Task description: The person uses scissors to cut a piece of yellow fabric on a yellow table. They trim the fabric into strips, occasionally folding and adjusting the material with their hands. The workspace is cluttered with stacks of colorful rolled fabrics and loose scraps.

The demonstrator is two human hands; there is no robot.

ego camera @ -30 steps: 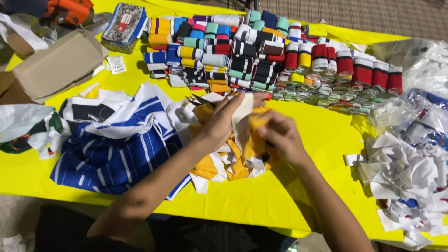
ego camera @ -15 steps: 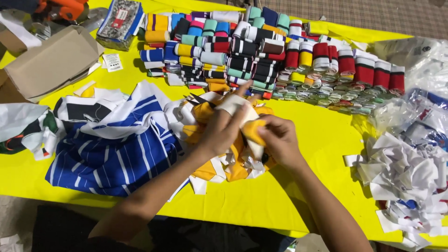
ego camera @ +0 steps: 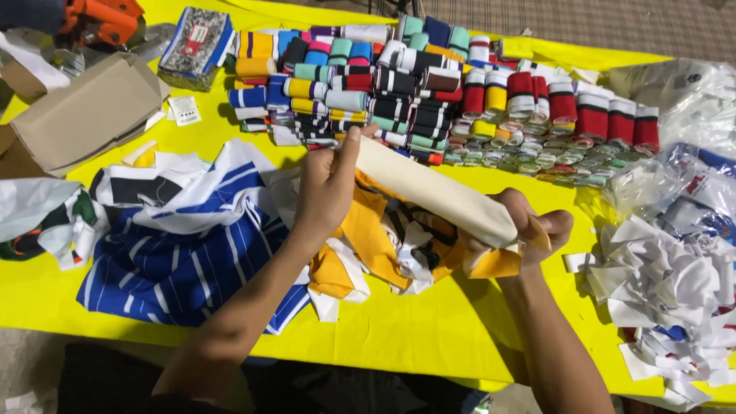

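A cream fabric strip (ego camera: 433,193) is held stretched between both hands above the yellow table (ego camera: 429,322). Its upper end is pinched by the left hand (ego camera: 328,182), closed around it, while its lower end is gripped in the closed right hand (ego camera: 529,226) together with a yellow-orange piece. Beneath the strip, a pile of yellow and white fabric pieces (ego camera: 376,249) lies on the table. Just to the left, blue and white striped fabric (ego camera: 188,245) is spread out. Beyond the hands, rows of folded striped cuffs (ego camera: 429,92) in many colours are stacked. A cardboard box (ego camera: 84,115) sits at the far left, and white fabric scraps (ego camera: 667,291) are heaped at the right.
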